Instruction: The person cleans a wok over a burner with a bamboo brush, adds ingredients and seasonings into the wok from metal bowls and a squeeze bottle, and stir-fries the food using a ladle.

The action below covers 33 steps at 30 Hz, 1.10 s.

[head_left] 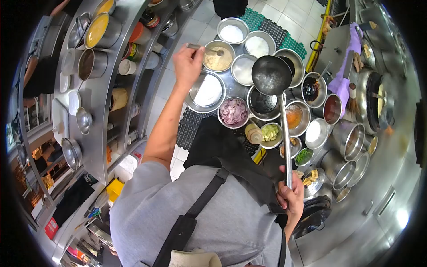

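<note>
The left hand holds one slim spoon, its fingers hiding part of the handle, with the tip in the round steel bowl of tan powder. The right hand is closed on the handle of one dark, long-handled metal ladle, whose head partly hides bowls below. Four steel bowls of white contents surround the tan powder; pale tiled floor gives open room leftward.

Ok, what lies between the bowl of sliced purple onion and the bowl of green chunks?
A small cream-coloured container sits between the onion bowl and the bowl of green chunks, as the head view shows.
</note>
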Available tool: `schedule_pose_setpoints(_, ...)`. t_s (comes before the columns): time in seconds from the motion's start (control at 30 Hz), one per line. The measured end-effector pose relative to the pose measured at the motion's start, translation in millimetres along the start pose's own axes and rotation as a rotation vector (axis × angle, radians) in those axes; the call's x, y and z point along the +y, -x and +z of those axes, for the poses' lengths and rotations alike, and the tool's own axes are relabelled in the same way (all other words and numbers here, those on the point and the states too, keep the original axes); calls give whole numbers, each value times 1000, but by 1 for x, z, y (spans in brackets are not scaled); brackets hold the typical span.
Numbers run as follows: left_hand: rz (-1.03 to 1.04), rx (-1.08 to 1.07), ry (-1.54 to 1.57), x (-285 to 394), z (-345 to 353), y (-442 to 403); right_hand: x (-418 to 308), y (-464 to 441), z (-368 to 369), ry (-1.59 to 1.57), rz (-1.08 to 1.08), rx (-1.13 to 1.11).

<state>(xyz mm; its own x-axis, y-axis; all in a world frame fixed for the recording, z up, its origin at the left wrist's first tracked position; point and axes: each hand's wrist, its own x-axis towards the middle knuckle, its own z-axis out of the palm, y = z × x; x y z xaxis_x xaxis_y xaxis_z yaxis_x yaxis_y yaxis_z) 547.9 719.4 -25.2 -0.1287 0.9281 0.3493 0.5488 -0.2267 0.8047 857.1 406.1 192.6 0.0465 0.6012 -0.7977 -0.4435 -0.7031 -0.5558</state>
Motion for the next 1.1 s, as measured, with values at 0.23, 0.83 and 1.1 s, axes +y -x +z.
schedule_pose_setpoints(0.23, 15, -22, -56, -28, 14, 28, 0, -4, 9, 68, 2, -13)
schedule_pose_setpoints(0.83, -290, -74, 91, -48, 20, 25, 8, 6, 22, 101, -21, 49)
schedule_pose_setpoints(1.1, -258, -49, 109, -50, 21, 24, 12, 8, 25, 69, -17, 53)
